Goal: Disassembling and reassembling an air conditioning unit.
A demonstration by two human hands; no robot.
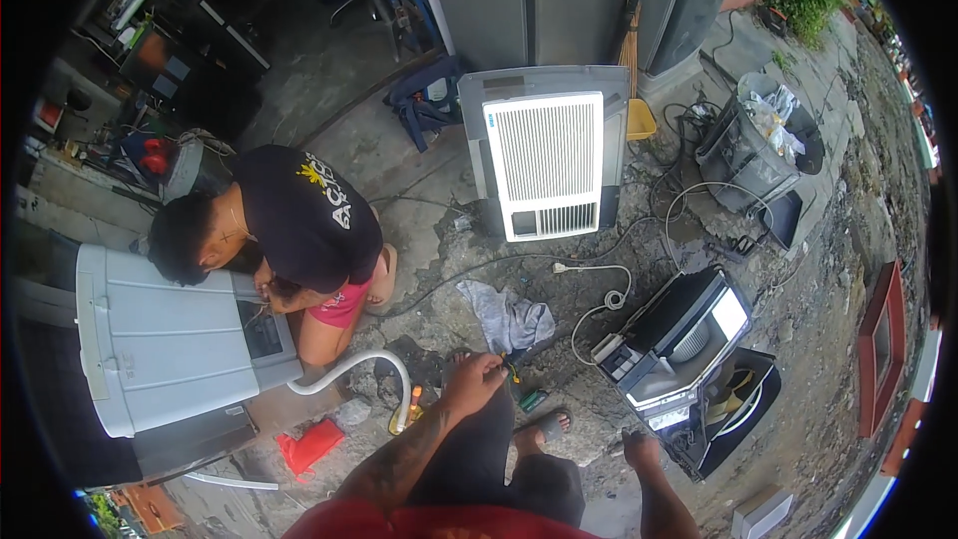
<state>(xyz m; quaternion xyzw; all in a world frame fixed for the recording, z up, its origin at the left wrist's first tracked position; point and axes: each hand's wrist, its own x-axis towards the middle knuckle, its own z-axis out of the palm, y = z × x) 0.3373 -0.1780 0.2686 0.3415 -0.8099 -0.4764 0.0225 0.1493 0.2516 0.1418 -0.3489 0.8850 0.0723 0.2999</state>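
My left hand (pixel 474 385) is raised over my knee. Its fingers are curled together, and what they hold, if anything, is too small to make out. A small black-and-yellow item (pixel 513 369) shows just beyond the fingertips. Low on the right, my right hand (pixel 641 450) is closed beside an opened appliance (pixel 689 344), which looks like an air-conditioner housing with a ribbed round part inside. Whatever that hand grips is hidden. Next to the housing lies a black casing (pixel 743 409). A grey cloth (pixel 506 316) and a green object (pixel 534 400) are on the ground near my left hand.
At left, another person (pixel 309 225) bends over a large pale plastic tub (pixel 180 339) with a white hose (pixel 374 357). A white grille panel (pixel 544 155) stands ahead. A white cord (pixel 611 297), a trash bin (pixel 748 165) and an orange-red cloth (pixel 309 447) are around the rough ground.
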